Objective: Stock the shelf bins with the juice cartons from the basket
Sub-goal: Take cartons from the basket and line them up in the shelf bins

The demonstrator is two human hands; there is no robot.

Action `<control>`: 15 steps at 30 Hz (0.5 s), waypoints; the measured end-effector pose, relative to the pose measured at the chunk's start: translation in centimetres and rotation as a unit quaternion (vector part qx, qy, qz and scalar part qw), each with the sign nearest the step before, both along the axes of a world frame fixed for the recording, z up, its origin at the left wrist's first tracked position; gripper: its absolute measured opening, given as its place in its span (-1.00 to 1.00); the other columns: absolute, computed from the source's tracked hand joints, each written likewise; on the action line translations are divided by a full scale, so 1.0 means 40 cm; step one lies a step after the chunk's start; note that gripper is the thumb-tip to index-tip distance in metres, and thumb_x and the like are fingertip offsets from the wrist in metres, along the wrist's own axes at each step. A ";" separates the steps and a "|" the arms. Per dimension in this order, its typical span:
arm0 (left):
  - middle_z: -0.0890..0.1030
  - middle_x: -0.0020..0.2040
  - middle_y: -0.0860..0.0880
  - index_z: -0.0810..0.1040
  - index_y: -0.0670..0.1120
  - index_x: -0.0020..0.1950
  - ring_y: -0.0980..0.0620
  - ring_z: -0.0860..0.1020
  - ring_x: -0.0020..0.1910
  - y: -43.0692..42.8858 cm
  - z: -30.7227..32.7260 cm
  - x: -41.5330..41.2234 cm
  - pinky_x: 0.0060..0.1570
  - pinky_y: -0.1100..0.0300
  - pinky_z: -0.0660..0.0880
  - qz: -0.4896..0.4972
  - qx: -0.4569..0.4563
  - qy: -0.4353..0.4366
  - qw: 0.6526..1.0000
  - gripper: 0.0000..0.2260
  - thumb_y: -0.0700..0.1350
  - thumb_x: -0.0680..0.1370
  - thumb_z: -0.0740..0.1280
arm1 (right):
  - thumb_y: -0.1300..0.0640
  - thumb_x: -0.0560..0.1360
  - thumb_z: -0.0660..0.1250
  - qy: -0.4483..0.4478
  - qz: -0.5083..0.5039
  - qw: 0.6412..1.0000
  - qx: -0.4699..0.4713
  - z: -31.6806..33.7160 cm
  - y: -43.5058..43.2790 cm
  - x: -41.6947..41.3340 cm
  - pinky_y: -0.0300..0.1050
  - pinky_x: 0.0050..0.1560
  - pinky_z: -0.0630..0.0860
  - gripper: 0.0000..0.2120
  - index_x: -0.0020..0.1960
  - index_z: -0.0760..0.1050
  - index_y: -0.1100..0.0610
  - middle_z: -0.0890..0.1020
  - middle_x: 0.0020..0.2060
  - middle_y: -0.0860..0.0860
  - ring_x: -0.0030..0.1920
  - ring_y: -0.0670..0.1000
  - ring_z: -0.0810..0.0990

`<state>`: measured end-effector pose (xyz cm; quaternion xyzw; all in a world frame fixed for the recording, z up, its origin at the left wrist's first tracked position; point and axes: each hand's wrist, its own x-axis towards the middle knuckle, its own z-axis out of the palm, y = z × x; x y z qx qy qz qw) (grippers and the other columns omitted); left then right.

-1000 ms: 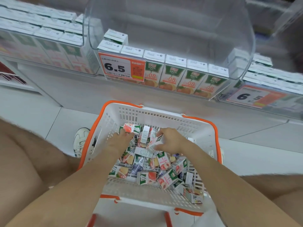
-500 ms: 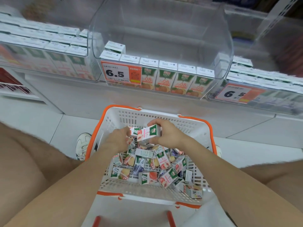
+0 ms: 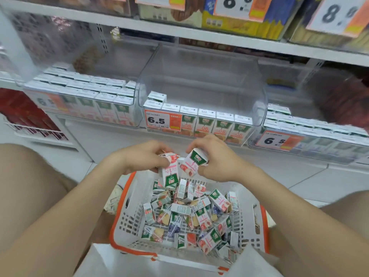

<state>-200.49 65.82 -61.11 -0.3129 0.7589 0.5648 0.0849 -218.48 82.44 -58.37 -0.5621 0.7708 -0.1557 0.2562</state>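
Observation:
A white basket with an orange rim (image 3: 119,216) sits between my knees, holding several small juice cartons (image 3: 191,218) in a loose heap. Above its far edge my left hand (image 3: 139,156) grips a white and pink juice carton (image 3: 169,174) that hangs upside down. My right hand (image 3: 217,162) grips another juice carton (image 3: 192,162), tilted, green top up. The two held cartons nearly touch. Straight ahead stands a clear shelf bin (image 3: 199,76) with a front row of cartons (image 3: 207,124) and a bare space behind it.
Fuller clear bins of cartons stand to the left (image 3: 85,96) and right (image 3: 311,128) on the same shelf. Orange price tags reading 6.5 (image 3: 162,120) hang on the bin fronts. A higher shelf board (image 3: 199,35) runs above the bins. A white shoe (image 3: 115,198) shows left of the basket.
Both hands have risen out of the heap, each with a carton, to above the basket's far rim. The view has tilted up, and the upper shelf now shows.

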 end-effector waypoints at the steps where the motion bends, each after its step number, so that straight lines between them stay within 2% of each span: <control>1: 0.74 0.08 -0.05 0.63 -0.07 0.23 0.01 0.74 0.01 0.003 0.031 0.000 0.04 0.13 0.69 0.006 -0.014 0.013 1.000 -0.76 -0.27 0.59 0.41 | 0.29 0.38 0.45 -0.007 -0.005 1.000 -0.013 0.027 0.007 0.002 -0.04 0.06 0.44 -0.54 0.21 0.57 -0.07 0.60 0.06 -0.09 0.13 -0.04 0.51; 3: 0.74 0.01 -0.05 0.66 -0.07 0.13 0.02 0.74 -0.09 0.005 0.085 -0.002 -0.06 0.11 0.70 0.040 -0.053 0.044 0.997 -0.79 -0.26 0.53 0.48 | 0.32 0.39 0.44 -0.031 -0.041 0.998 -0.042 0.075 0.023 0.007 -0.07 -0.05 0.52 -0.56 0.15 0.56 -0.09 0.64 0.05 -0.12 0.03 -0.08 0.60; 5: 0.72 -0.03 -0.14 0.62 -0.14 0.05 0.00 0.73 -0.17 0.005 0.115 -0.003 -0.10 0.05 0.71 0.103 -0.062 0.092 0.989 -0.81 -0.30 0.48 0.51 | 0.35 0.40 0.40 -0.065 -0.095 0.991 -0.072 0.107 0.038 0.004 -0.10 -0.18 0.61 -0.58 0.12 0.54 -0.08 0.69 0.02 -0.08 -0.11 -0.12 0.68; 7: 0.69 -0.04 -0.29 0.55 -0.19 -0.01 -0.07 0.73 -0.14 0.012 0.132 -0.013 -0.09 -0.04 0.73 0.204 -0.028 0.155 0.966 -0.79 -0.34 0.45 0.51 | 0.36 0.40 0.37 -0.095 -0.147 0.981 -0.085 0.122 0.048 -0.009 -0.17 -0.36 0.55 -0.59 0.11 0.56 -0.08 0.70 -0.06 -0.04 -0.31 -0.12 0.66; 10: 0.67 0.11 -0.39 0.53 -0.20 -0.03 -0.24 0.71 0.02 0.038 0.155 -0.043 0.09 -0.22 0.68 0.308 0.095 0.222 0.920 -0.74 -0.40 0.37 0.49 | 0.32 0.41 0.36 -0.164 -0.215 0.958 -0.092 0.123 0.042 -0.028 -0.14 -0.27 0.49 -0.61 0.08 0.64 -0.11 0.66 0.08 0.01 -0.26 0.00 0.61; 13: 0.69 0.14 -0.37 0.67 -0.25 0.12 -0.19 0.62 0.01 0.078 0.160 -0.070 0.29 -0.28 0.57 0.243 0.185 0.224 0.925 -0.61 -0.33 0.30 0.36 | 0.31 0.46 0.35 -0.283 -0.247 0.921 -0.106 0.127 0.026 -0.020 -0.09 -0.19 0.47 -0.69 0.08 0.69 0.00 0.75 -0.07 0.07 -0.18 0.00 0.62; 15: 0.70 0.07 -0.32 0.70 -0.21 0.19 -0.16 0.59 -0.05 0.099 0.158 -0.085 0.25 -0.29 0.55 0.192 0.169 0.214 0.943 -0.58 -0.34 0.35 0.36 | 0.31 0.45 0.35 -0.330 -0.243 0.902 -0.135 0.131 0.022 -0.017 -0.17 -0.17 0.50 -0.69 0.10 0.69 0.05 0.77 -0.07 0.05 -0.15 -0.04 0.66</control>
